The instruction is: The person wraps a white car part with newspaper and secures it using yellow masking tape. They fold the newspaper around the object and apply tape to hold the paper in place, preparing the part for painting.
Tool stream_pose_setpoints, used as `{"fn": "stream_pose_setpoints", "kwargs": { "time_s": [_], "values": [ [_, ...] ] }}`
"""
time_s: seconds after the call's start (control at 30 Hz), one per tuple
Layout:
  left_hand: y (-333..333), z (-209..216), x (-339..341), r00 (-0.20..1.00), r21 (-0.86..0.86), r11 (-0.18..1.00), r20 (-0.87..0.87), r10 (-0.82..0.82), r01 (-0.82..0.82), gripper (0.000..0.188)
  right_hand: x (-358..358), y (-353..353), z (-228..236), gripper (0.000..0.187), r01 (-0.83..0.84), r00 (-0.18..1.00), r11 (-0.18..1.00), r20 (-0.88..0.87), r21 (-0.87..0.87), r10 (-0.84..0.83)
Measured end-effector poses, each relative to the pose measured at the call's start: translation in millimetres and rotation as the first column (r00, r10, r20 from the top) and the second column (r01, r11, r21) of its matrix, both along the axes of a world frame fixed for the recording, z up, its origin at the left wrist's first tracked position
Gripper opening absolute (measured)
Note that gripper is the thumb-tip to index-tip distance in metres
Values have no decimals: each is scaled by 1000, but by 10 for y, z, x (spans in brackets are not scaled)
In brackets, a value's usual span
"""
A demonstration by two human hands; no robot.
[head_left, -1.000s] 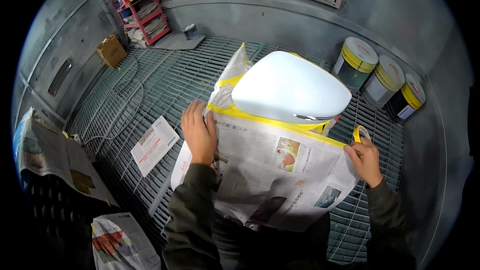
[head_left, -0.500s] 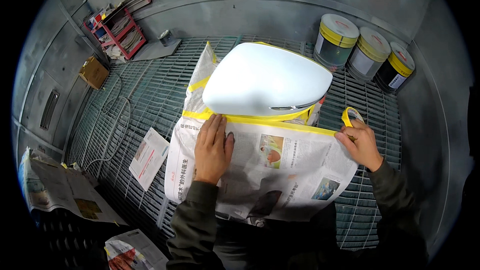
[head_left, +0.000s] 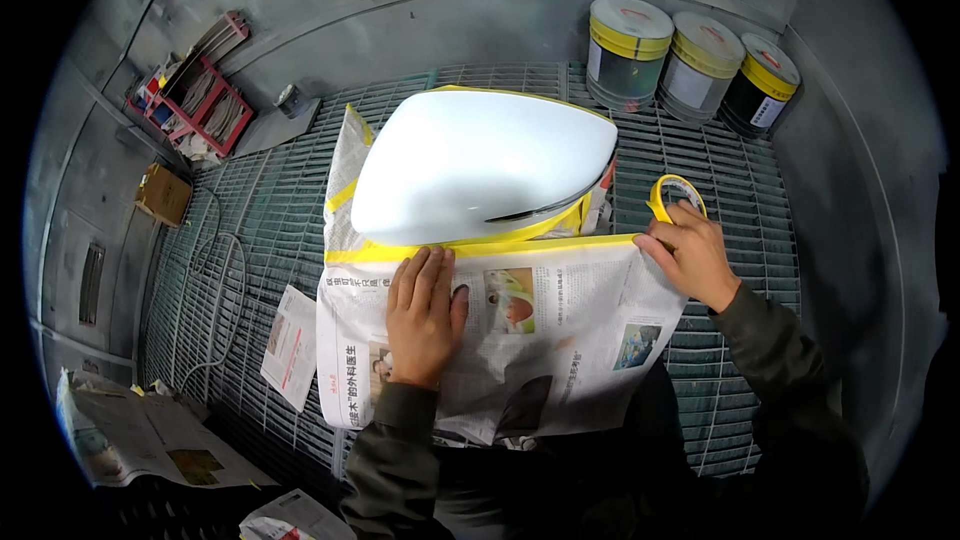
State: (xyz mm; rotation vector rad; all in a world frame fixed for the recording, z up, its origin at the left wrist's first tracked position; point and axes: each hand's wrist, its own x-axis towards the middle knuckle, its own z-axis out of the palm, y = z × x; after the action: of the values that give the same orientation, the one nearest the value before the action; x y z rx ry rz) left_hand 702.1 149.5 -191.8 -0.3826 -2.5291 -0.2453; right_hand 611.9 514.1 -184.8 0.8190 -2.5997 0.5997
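A glossy white car mirror cover [head_left: 480, 160] sits ahead of me, its near edge bordered by a strip of yellow masking tape [head_left: 560, 244]. The tape runs along the top of a newspaper sheet [head_left: 560, 370] that hangs toward me. My left hand [head_left: 425, 320] lies on the sheet, fingertips pressing the tape just below the cover. At the sheet's upper right corner, my right hand [head_left: 697, 258] is closed, gripping the tape roll [head_left: 657, 202] with thumb against the paper corner. More paper and tape wrap the cover's left and lower sides.
Three lidded paint pails [head_left: 628, 55] stand by the back wall at right. A red rack [head_left: 205, 105] and a cardboard box [head_left: 163, 194] are far left. A cable lies on the metal grating [head_left: 270, 200], near a loose printed sheet [head_left: 290, 345]. Newspaper covers something at lower left.
The whole view has shifted, so the cover and pails appear further left. Both hands keep the same places on the newspaper edge, which now looks straighter.
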Motion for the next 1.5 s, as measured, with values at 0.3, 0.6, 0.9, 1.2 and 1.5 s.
{"fn": "stream_pose_setpoints", "kwargs": {
  "time_s": [0.3,0.6,0.9,1.2,1.5],
  "values": [
    [236,66,-63,994,47,997,-88,58,-54,34,-96,-100,-155,21,14,962,999,-272,-47,-26],
    [380,84,-167,982,23,995,-164,96,-94,21,-390,-175,-271,25,67,926,992,-364,-104,-100],
    [495,-25,-191,982,-58,998,-191,2,-13,27,-664,-239,-392,24,18,908,979,-405,-205,-102],
    [675,74,-172,990,-204,971,-37,-134,124,28,-774,-281,-496,24,9,910,970,-399,-244,-109],
    [649,54,-189,999,-69,997,31,26,-24,35,-783,-319,-548,27,-18,909,945,-400,-327,-121]
  ]
}}
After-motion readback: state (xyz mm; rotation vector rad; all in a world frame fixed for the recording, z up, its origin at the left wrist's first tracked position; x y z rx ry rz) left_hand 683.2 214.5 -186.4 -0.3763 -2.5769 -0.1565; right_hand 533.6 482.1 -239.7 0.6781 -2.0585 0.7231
